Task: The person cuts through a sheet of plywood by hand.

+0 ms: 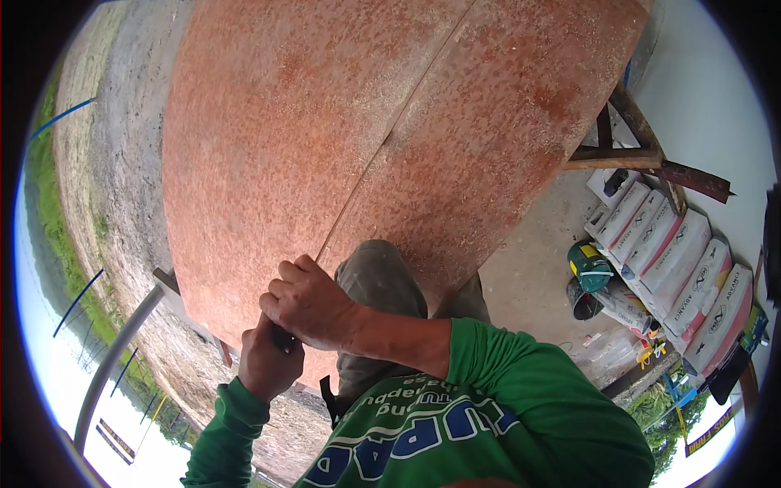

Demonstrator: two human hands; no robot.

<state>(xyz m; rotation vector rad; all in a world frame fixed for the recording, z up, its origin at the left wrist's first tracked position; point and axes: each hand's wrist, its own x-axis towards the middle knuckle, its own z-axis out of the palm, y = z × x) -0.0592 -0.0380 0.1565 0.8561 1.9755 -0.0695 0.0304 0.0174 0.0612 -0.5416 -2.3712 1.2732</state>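
A large reddish board (pixel 268 163), dusted with pale flecks, spreads out in front of me. A thin dark line (pixel 382 146) crosses it from the far side down to my hands. My left hand (pixel 271 363) is closed around a small black object (pixel 283 338) close to the board's near edge. Just above it, my right hand (pixel 316 302) is also closed, its fingers curled over the same object. Both hands hide most of this object, so its kind cannot be told. My knee (pixel 378 276) in grey trousers is over the board's near part.
Wooden supports (pixel 622 156) stick out past the board's right edge. Several stacked white bags (pixel 679 252) lie on the concrete floor (pixel 533 244) to the right, beside a green container (pixel 590 267) and a dark bucket (pixel 583 302). A grey metal pipe (pixel 118 358) curves at the left.
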